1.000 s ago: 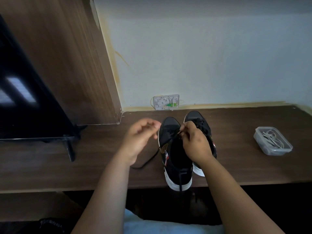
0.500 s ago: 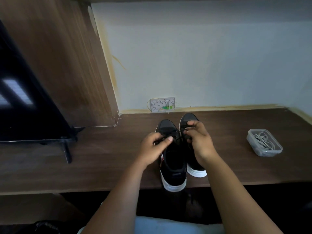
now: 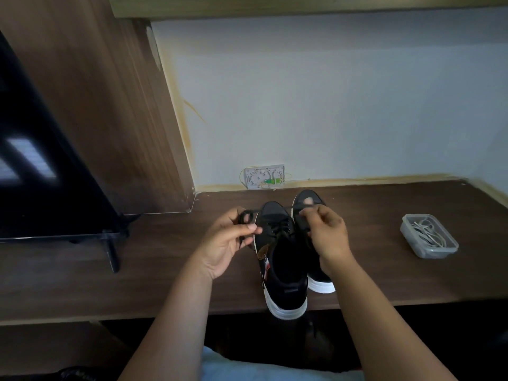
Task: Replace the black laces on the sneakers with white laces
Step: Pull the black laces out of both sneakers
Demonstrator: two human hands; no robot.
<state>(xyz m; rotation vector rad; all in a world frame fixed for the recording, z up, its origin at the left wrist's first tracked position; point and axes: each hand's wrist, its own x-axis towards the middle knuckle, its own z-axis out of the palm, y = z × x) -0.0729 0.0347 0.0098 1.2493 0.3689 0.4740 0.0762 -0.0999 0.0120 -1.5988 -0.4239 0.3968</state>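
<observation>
Head view shows the black lace (image 3: 248, 215) partly pulled out of the near sneaker (image 3: 283, 270) on the surface (image 3: 165, 257), the left hand (image 3: 228, 243) pinching its loops and the right hand (image 3: 327, 235) pinching a strand. White laces (image 3: 428, 233) wait untouched in their tub (image 3: 428, 250), so most work remains, I'd say. The far sneaker (image 3: 308, 199) is largely hidden, and dark eyelets are hard to read.

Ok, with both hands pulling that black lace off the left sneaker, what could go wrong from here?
1. The left sneaker already juts past the desk edge; a hard tug by the left hand or right hand on the black lace might tip it off.
2. The lace is looped around the left hand's fingers, so it may tangle rather than slide free.
3. The white laces lie jumbled in the plastic container, likely needing untangling.
</observation>
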